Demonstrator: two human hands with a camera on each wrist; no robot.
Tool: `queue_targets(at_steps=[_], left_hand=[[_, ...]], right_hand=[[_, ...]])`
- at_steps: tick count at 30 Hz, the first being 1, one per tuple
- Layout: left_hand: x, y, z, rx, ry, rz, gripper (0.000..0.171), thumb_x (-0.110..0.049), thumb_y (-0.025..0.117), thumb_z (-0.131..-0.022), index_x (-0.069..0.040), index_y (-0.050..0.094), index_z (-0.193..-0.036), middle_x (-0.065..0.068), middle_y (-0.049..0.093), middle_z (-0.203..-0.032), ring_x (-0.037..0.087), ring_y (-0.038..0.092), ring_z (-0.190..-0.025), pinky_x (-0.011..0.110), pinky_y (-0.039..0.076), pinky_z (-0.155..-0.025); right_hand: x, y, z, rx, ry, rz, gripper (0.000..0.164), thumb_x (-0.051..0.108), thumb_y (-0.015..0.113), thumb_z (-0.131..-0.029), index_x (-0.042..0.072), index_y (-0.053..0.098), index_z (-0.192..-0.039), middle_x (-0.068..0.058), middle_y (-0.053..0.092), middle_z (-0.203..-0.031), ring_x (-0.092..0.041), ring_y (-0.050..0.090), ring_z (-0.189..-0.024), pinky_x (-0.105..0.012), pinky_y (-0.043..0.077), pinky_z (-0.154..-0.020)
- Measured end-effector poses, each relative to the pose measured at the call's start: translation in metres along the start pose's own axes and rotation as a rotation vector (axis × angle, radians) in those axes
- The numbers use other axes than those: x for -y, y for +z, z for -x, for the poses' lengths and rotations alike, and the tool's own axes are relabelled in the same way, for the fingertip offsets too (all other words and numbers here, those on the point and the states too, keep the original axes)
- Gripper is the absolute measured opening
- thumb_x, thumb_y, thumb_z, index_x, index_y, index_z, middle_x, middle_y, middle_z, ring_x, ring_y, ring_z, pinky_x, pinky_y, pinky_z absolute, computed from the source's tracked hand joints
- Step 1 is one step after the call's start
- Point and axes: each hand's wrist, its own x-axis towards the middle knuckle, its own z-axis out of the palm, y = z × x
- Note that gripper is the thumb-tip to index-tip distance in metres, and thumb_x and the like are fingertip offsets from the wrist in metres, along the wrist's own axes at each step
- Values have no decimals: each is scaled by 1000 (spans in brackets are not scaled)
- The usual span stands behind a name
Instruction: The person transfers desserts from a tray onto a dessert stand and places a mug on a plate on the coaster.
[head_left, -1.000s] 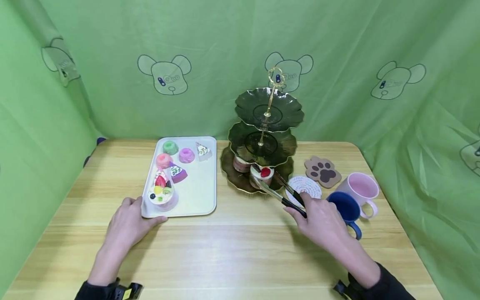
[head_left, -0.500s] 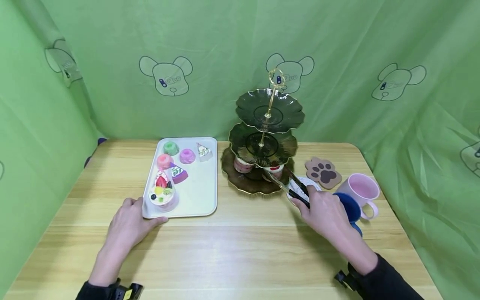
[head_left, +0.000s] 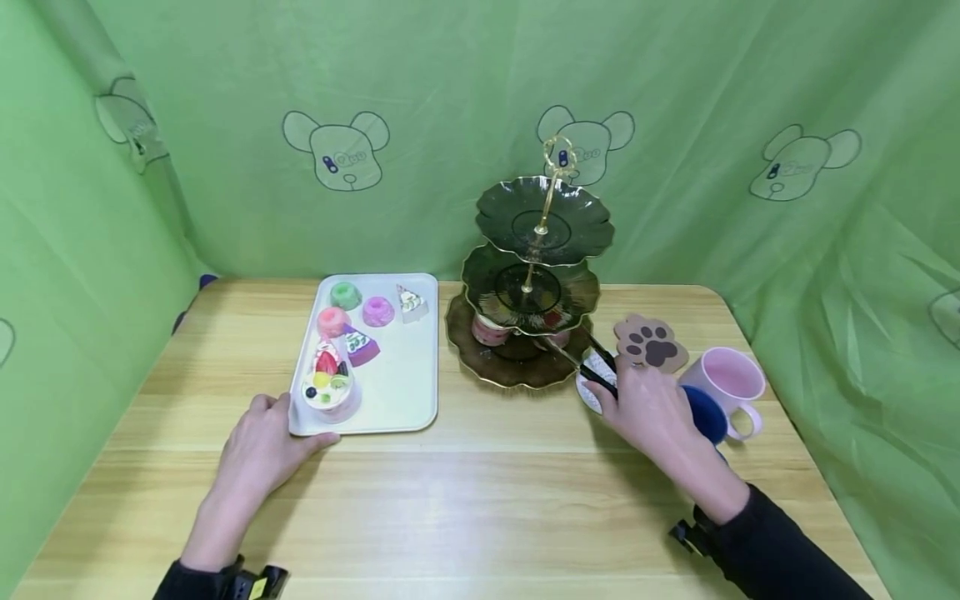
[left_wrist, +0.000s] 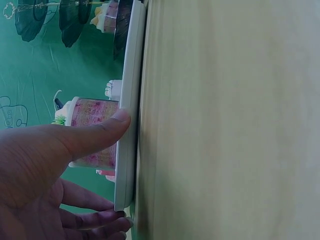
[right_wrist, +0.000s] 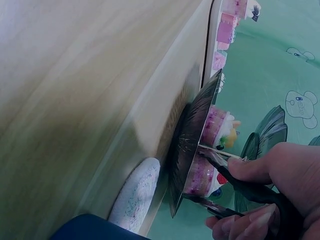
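Down at the bottom of the frame, two black sleeves (head_left: 780, 537) come in over the pale wooden table (head_left: 480, 517). And there's the left hand (head_left: 262, 442), lower left, gripping the near corner of a white tray (head_left: 397, 375): thumb stretched along the near edge, the other fingers at the left side. Over at lower right, the right hand (head_left: 648, 417) has black-handled tongs (head_left: 600, 382), thumb on one arm, fingers round the other, the tongs spread apart.

Beside that wrist sit a blue mug (head_left: 703, 415), partly hidden, and a pink mug (head_left: 727, 375). On the tray, what a line-up! A fruit-topped cup cake (head_left: 327, 396) at its near left, a purple wedge (head_left: 362, 346) behind, then pink, purple and green rings (head_left: 378, 312) and a white-topped wedge (head_left: 412, 303) farther back. A round white coaster (head_left: 591, 392) lies under the tongs; a paw-shaped coaster (head_left: 651, 342) lies behind.

Right of centre, the three-tier stand (head_left: 487, 367)! The tongs straddle a red-topped cup cake (right_wrist: 200, 176) on its bottom tier; whether both tips touch, one can't tell. A second cup cake (right_wrist: 214, 124) stands just beside. Behind everything, the green curtain (head_left: 450, 150).
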Motion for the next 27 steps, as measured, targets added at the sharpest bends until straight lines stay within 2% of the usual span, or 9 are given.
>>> queue_targets(at_steps=[8,16,27], left_hand=[[1,1,0,-7,1,0,95,-50,94,-77,13,57,-137,35,58,-111,45,60,-91,57,54,-71],[0,1,0,-3,-6,-2,96,-51,93,-77,14,57,-137,36,58,-112,46,60,-92,58,54,-72],[-2,1,2,-9,-8,-4,90,-48,94,-78,14,58,-134,35,58,-110,44,60,-88,57,54,-71]], right_hand=[[-1,1,-8,-10,-8,8,52,41,80,-94,4,49,-75,-7,43,-53,-29,45,-41,-43,37,-35],[-2,1,-16,-1,-11,27,51,40,81,-93,-6,58,-85,-12,48,-57,-36,51,-44,-49,43,-39],[0,-3,-21,60,28,37,53,42,79,-95,-7,59,-90,-15,52,-61,-40,55,-49,-52,45,-41]])
